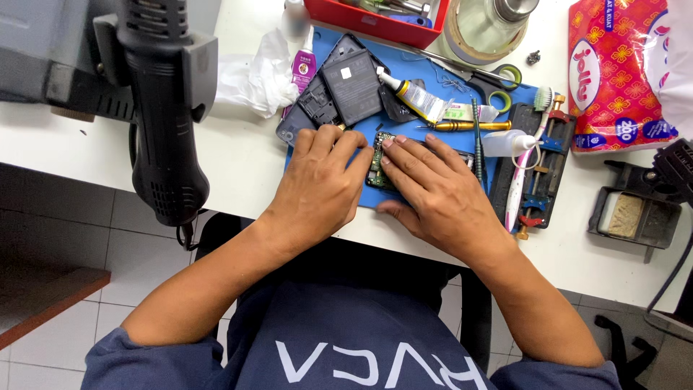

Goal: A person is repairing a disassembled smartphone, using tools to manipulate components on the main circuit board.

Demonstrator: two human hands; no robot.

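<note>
Heat gun (pixel 167 108) hangs off the table's left side, with bare white table (pixel 238 155) between it and the blue mat (pixel 404 133). Left hand (pixel 321 189) lies flat, fingers together, and right hand (pixel 433 191) spreads out, both pressing the green circuit board (pixel 379 160) near the mat's front edge. The board's mostly covered; toothbrush (pixel 523 162) and bottle (pixel 505 142) crowd the right.

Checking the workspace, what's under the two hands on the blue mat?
A green circuit board shows between the left hand and right hand; most of it is covered.
</note>
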